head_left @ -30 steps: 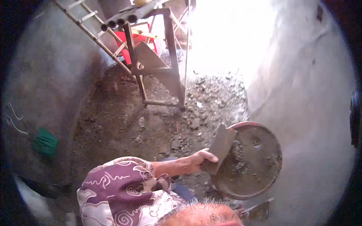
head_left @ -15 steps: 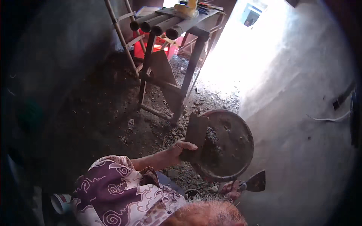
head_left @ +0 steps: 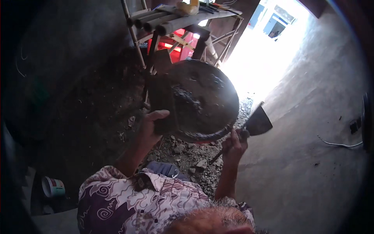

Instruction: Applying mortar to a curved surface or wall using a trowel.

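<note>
A round, shallow dark pan [head_left: 210,111] is raised in front of me, its inside smeared with wet-looking mortar. Along its left side lies a dark rectangular plate [head_left: 160,93]. My left hand [head_left: 149,124] is closed on this plate, thumb on top and fingers hidden underneath. Whether those fingers also support the pan, I cannot tell. My right hand [head_left: 234,145] is wrapped around the handle of a scraper [head_left: 259,122] with a broad, flared dark blade. Its fingers are at the pan's lower right rim. The blade points up and right, apart from the pan.
Beyond the pan stands a rough work table [head_left: 212,15] bearing several thick bamboo poles [head_left: 173,25] and a yellow object [head_left: 189,7]. A bamboo ladder [head_left: 134,37] leans beside it. Rubble [head_left: 187,156] covers the floor; a plastered wall [head_left: 300,167] rises at right. A white bucket [head_left: 52,187] lies lower left.
The pan and plate have risen and moved left with my left hand. My right hand has come up with the scraper to the pan's lower right rim.
</note>
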The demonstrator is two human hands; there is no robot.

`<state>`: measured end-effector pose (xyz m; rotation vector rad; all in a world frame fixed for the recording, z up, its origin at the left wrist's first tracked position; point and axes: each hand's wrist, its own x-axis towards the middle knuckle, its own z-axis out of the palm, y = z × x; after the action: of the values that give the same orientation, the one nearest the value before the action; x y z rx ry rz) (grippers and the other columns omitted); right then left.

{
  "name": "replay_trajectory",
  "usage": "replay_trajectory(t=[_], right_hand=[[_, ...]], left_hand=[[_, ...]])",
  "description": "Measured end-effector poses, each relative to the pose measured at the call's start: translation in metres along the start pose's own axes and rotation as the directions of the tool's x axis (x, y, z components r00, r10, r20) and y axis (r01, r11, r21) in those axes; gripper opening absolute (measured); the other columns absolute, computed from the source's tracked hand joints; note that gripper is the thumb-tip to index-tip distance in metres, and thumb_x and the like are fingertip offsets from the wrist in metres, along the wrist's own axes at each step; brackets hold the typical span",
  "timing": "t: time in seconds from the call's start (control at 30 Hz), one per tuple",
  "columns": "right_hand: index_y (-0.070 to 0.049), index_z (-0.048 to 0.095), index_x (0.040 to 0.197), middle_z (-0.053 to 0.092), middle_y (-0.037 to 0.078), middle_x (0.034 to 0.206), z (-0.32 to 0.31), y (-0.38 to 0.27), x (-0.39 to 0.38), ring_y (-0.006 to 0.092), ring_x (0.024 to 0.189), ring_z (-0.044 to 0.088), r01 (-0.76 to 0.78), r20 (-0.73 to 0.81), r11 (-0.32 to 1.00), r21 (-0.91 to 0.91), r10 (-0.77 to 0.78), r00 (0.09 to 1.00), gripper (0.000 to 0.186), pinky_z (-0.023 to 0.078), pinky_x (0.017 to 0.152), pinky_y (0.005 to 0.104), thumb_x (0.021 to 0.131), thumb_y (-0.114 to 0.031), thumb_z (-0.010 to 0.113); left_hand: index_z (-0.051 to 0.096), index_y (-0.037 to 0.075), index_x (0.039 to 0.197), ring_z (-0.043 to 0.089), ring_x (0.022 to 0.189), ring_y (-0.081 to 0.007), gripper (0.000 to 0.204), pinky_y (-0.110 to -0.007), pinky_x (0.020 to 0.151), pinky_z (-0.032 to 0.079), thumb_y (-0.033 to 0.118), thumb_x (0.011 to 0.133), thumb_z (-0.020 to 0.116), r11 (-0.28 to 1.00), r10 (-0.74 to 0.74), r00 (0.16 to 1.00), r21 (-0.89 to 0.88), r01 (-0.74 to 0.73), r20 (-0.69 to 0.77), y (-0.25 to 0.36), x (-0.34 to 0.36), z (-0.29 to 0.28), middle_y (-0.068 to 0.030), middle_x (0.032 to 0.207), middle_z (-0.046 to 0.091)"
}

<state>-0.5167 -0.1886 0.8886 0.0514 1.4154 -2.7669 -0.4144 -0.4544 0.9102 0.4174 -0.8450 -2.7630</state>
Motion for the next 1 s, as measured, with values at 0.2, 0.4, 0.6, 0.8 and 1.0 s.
replay_trajectory(t=[0.2,0.4,0.6,0.8,1.0], right_hand=[[-0.009,0.055,0.101,0.050,-0.002,0.067,-0.028,-0.013,0.061,0.0058,0.044,0.040,-0.074,0.178,0.997,-0.031,0.078,0.981,0.011,0.031,0.038,0.0241,0.095,0.000,0.060],[-0.009,0.052,0.099,0.046,-0.003,0.063,-0.039,-0.001,0.079,0.0053,0.042,0.038,-0.077,0.117,0.992,-0.096,0.088,0.989,0.014,0.031,0.037,0.0245,0.093,0.000,0.061],[-0.010,0.050,0.094,0.045,-0.003,0.063,-0.041,0.001,0.071,0.0047,0.042,0.037,-0.054,0.030,0.989,-0.141,0.059,0.998,0.014,0.031,0.036,0.0239,0.092,-0.001,0.062],[-0.012,0.047,0.093,0.043,-0.004,0.061,-0.040,0.019,0.035,0.0049,0.041,0.036,0.069,-0.127,0.981,-0.184,-0.093,0.987,0.019,0.029,0.036,0.0241,0.091,0.002,0.060],[-0.010,0.047,0.094,0.044,-0.002,0.063,-0.058,0.054,0.029,0.0065,0.042,0.040,0.155,-0.261,0.951,-0.267,-0.226,0.938,0.018,0.031,0.036,0.0245,0.090,0.001,0.060]], left_hand=[[0.068,0.000,0.096,0.072,0.077,-0.0240,0.017,-0.039,0.071,0.063,0.004,0.079,0.067,0.983,0.168,0.979,-0.060,-0.176,-0.111,-0.041,0.013,0.026,-0.0105,0.088,0.070],[0.068,0.002,0.095,0.072,0.077,-0.0235,0.016,-0.039,0.071,0.063,0.005,0.079,0.067,0.982,0.155,0.978,-0.084,-0.168,-0.139,-0.066,0.030,0.009,-0.0094,0.085,0.071],[0.068,0.003,0.094,0.072,0.077,-0.0238,0.014,-0.039,0.072,0.062,0.006,0.080,0.066,0.989,0.069,0.994,-0.126,-0.080,-0.084,-0.076,0.063,-0.012,-0.0099,0.085,0.071],[0.064,0.003,0.105,0.067,0.076,-0.0223,0.026,-0.037,0.071,0.057,0.006,0.079,0.068,0.981,-0.166,0.984,-0.094,0.172,0.061,-0.062,0.088,-0.033,-0.0075,0.088,0.066],[0.067,0.003,0.098,0.069,0.077,-0.0230,0.019,-0.039,0.072,0.060,0.011,0.080,0.067,0.941,-0.337,0.936,0.046,0.334,0.102,-0.067,0.129,-0.045,-0.0096,0.086,0.069]])
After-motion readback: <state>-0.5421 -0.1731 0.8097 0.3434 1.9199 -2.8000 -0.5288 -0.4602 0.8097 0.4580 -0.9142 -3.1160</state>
